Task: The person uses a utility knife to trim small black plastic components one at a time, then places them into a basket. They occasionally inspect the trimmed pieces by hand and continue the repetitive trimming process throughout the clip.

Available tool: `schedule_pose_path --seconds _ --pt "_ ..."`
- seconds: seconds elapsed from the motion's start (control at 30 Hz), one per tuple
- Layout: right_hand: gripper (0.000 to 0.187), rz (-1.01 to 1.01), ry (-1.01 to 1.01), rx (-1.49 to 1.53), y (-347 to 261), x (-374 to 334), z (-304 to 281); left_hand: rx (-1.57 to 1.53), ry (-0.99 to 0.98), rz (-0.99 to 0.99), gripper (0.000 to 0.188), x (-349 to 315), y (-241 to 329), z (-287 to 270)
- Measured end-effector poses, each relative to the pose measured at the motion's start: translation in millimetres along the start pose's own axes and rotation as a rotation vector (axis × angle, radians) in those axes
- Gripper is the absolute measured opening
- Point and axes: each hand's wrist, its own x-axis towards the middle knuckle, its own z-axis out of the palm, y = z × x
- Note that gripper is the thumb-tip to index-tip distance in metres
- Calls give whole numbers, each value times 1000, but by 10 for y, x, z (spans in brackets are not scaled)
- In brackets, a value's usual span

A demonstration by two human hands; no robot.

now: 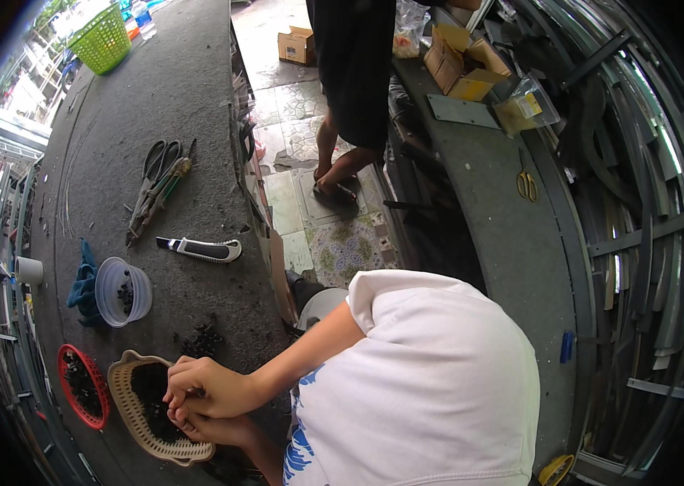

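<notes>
My right hand (211,386) and my left hand (211,429) meet over the rim of a beige woven plastic basket (121,389). Their fingers are bent and pressed together, and whatever they pinch is hidden or too small to name. Small black pieces (152,385) lie inside the basket. Beside it stands a red oval basket (64,356), also with black pieces. Farther along the table is a clear plastic tub (138,301) with a few black bits, against a crumpled teal cloth (83,287). More black pieces (203,340) are scattered on the table near my right wrist.
A utility knife (206,249), black-handled scissors (160,162) and pliers (148,206) lie on the dark table (196,81). A green basket (103,40) stands at its far end. Another person (354,73) stands in the tiled aisle. The right bench holds gold-handled scissors (526,186) and an open carton (463,69).
</notes>
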Motion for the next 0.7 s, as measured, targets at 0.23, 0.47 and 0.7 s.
schedule_pose_path --seconds 0.23,0.47,0.7 --pt "13 -43 8 -59 15 43 -68 338 -104 181 19 18 -58 -24" --pt "13 127 -64 183 -126 193 -225 425 -213 234 26 19 150 132" --pt "13 178 -127 213 -159 278 -271 461 -148 146 38 49 199 99"
